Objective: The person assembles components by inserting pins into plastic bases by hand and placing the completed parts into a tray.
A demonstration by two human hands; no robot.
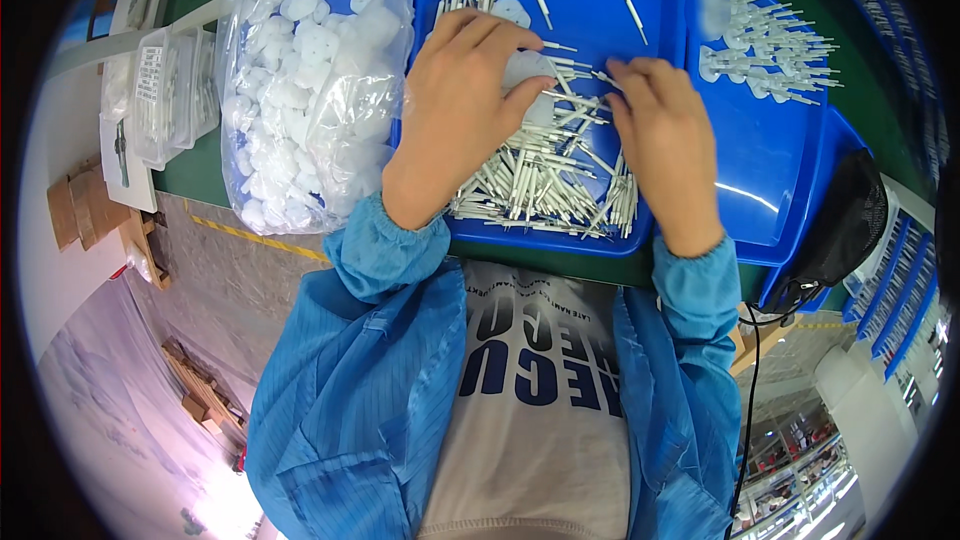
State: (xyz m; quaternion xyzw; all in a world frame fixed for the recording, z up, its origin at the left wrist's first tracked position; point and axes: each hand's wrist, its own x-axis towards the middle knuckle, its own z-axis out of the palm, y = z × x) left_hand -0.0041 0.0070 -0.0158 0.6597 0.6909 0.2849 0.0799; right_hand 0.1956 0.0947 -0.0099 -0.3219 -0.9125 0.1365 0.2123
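Note:
Over the middle blue tray (585,15), my left hand (452,105) pinches a translucent white plastic disc (530,70) between thumb and fingers. Thin white rods seem to stick out of the disc's right side. My right hand (667,135) is just right of it, its thumb and forefinger closed on a slim white rod (604,78) pointing toward the disc. Beneath both hands lies a heap of loose white rods (530,185) with thin metal ends. Another white disc (512,12) shows beyond my left fingers, partly covered.
A clear bag of white discs (300,90) rests left of the middle tray. To the right, another blue tray (750,160) holds several discs bristling with rods (770,50). A black mesh pouch (845,225) sits at its right edge. Clear plastic boxes (165,95) stand far left.

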